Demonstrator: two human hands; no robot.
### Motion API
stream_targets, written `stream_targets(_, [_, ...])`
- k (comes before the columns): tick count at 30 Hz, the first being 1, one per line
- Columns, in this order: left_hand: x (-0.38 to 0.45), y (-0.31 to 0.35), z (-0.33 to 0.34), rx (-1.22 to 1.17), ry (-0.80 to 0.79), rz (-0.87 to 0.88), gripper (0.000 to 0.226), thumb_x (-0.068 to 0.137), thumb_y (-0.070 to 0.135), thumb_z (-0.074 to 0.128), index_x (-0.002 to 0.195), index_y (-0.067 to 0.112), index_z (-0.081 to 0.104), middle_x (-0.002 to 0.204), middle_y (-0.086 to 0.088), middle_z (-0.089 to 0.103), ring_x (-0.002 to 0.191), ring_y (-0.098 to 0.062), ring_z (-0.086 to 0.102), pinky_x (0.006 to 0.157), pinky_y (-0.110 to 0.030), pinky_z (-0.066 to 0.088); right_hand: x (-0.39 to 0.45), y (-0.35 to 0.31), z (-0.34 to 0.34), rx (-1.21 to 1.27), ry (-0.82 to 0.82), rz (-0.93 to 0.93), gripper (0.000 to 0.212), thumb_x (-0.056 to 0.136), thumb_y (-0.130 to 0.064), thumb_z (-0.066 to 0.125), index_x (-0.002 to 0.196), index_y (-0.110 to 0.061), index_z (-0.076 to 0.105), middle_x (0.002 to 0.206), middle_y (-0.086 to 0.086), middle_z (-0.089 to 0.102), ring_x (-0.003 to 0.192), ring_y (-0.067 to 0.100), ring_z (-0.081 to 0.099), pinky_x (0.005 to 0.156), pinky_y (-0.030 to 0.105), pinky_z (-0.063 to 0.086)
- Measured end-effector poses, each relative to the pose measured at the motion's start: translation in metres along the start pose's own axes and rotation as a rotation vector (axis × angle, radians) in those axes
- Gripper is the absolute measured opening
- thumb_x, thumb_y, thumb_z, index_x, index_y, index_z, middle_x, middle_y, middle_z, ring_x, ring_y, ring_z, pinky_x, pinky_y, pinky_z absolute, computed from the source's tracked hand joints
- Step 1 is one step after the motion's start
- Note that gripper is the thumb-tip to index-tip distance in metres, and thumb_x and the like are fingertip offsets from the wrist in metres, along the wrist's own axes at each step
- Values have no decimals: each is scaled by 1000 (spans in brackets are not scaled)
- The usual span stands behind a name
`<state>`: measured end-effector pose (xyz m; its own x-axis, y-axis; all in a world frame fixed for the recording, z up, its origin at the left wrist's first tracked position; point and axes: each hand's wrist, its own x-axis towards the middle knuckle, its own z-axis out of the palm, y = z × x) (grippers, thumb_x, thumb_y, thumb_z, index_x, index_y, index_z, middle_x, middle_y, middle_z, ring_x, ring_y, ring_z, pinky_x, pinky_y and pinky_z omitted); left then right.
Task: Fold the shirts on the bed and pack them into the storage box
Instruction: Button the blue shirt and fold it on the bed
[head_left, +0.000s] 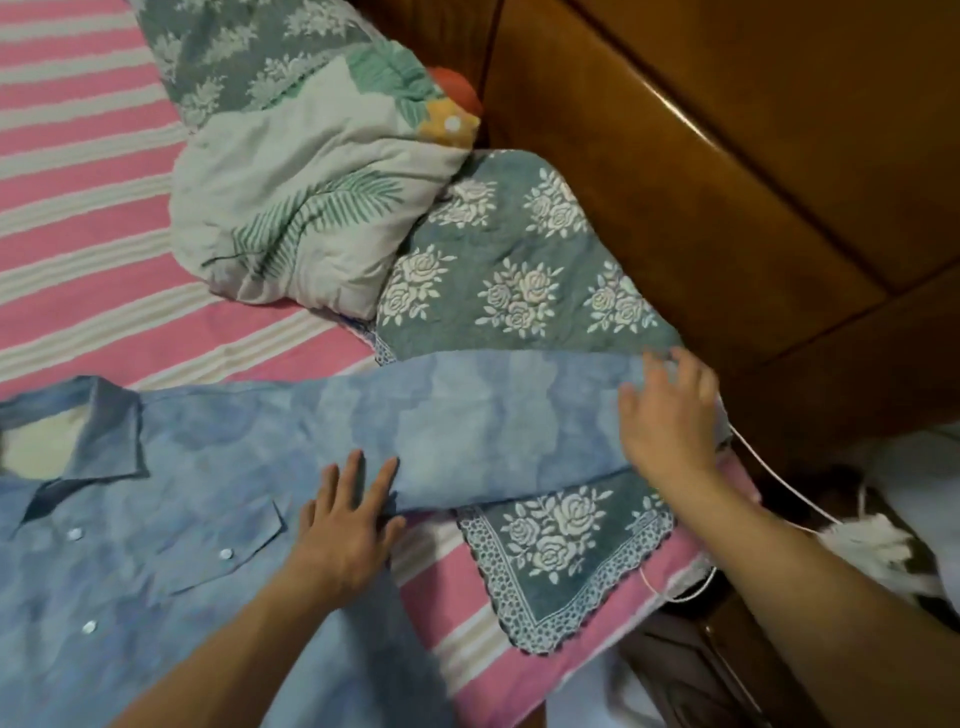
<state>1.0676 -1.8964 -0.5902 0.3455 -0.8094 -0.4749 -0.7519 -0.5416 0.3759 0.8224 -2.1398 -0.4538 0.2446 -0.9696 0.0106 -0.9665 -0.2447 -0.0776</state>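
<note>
A light blue button-up shirt (171, 519) lies face up on the pink striped bed, collar at the left, one long sleeve (493, 426) stretched out to the right. My left hand (348, 525) presses flat on the shirt at the armpit, fingers straight. My right hand (670, 415) is at the sleeve's cuff end, fingers spread over the cloth; whether it pinches the cuff cannot be made out. No storage box is in view.
A green rose-patterned towel (524, 291) lies under the sleeve and over the bed's corner. A bunched leaf-print quilt (306, 208) sits behind it. A brown wooden headboard (727, 156) fills the right. A white cord (779, 483) and white cloth (872, 545) lie off the bed's right edge.
</note>
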Motion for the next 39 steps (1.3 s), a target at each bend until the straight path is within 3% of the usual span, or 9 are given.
stream_targets(3, [22,14,3,102,-245,-62,86,82,89,16,157,53,-2,170,5,-13,156,-31,-11,123,-54,6,-37,-40,39,-61,-119,-422,56,94,-33,63,145,-16,49,156,20,36,142,45,31,113,57,33])
stream_targets(6, [29,17,-18,-203,-346,-13,85,87,84,38,159,40,25,171,2,9,157,-23,4,125,-39,1,-57,-95,61,-48,-214,-589,58,91,-37,65,145,-19,51,159,18,32,147,43,26,117,55,26])
stream_targets(14, [-155,-144,-67,-469,97,-296,42,102,22,59,143,30,51,149,3,46,139,-14,45,97,3,14,-43,-288,110,102,-538,-587,77,95,-41,56,156,-7,23,162,19,24,149,36,20,123,42,18])
stream_targets(19, [-294,-247,-86,-725,136,-663,53,93,18,71,88,70,67,108,13,73,89,3,69,80,-14,50,-25,-352,140,70,-717,-413,81,90,-36,66,154,-5,27,148,22,46,128,39,52,104,42,45])
stream_targets(23, [-296,-229,-111,-1156,319,-749,23,98,7,63,95,23,80,102,-8,78,86,-19,74,82,-37,54,-72,-375,87,157,-755,-537,27,89,-18,64,115,-12,67,100,10,69,90,29,65,71,34,47])
stream_targets(27, [-255,-132,-181,-1766,183,-595,31,100,36,59,107,9,73,105,-12,76,89,-25,74,87,-48,57,-183,-359,-28,424,-932,-740,24,87,-17,67,109,-26,68,103,-6,73,95,11,68,83,34,53])
stream_targets(30, [-261,-100,-196,-1426,290,-609,23,101,26,60,86,10,68,83,-10,71,69,-18,65,65,-33,53,-280,-336,-84,457,-1235,-884,32,89,-15,62,119,-27,61,117,-10,69,107,4,64,98,32,51])
stream_targets(34, [-345,-144,-202,-1107,677,-748,22,99,9,50,99,17,71,101,-3,74,94,-17,65,89,-45,55,-310,-329,-135,463,-1472,-856,36,99,-4,57,134,-13,61,125,-3,68,113,3,63,102,23,48])
stream_targets(39, [-487,-223,-277,-825,611,-572,23,101,11,57,81,15,67,70,8,61,70,-6,52,68,-36,44,-266,-391,-173,501,-1085,-851,34,97,-2,56,119,-27,66,112,-8,71,98,9,68,97,40,54])
